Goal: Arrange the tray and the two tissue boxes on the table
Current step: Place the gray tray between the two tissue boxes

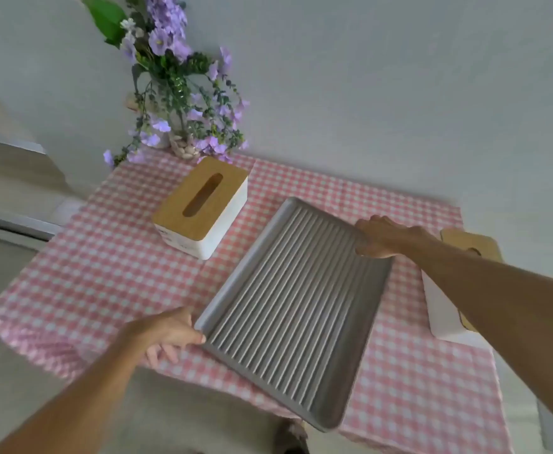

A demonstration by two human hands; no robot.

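Observation:
A grey ribbed tray (pixel 296 309) lies at a slant across the middle of the pink checked tablecloth (pixel 104 267). My left hand (pixel 167 332) grips its near left corner, thumb on the rim and fingers underneath. My right hand (pixel 386 237) holds the far right corner. A white tissue box with a wooden slotted lid (pixel 201 208) stands behind the tray on the left, apart from it. The second white tissue box (pixel 445 312) sits at the right, largely hidden by my right forearm.
A glass vase of purple flowers and green sprigs (pixel 180 103) stands at the back left of the table against the pale wall. The near corner of the tray overhangs the table's front edge. A wooden cabinet runs along the left.

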